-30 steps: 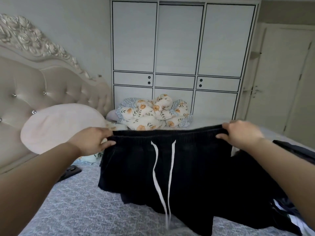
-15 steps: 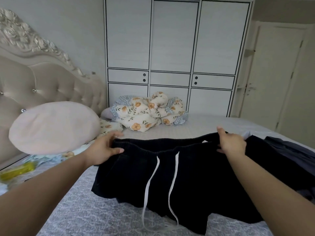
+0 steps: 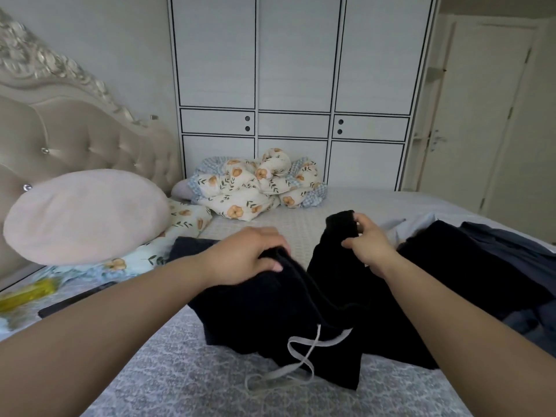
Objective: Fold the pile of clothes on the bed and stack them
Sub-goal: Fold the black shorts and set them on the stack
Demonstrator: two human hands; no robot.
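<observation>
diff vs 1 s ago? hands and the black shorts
Both hands, left and right, moved inward, bringing the waistband ends of the black shorts toward each other, folding them in half; the garment dropped lower. Both grips unchanged. Floral bedding and round cushion stayed put.

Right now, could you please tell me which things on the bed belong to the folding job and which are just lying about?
Part of the job:
black shorts, gripped by left hand and right hand
dark clothes pile

Lying about:
round cushion
flowered quilt
yellow bottle
</observation>
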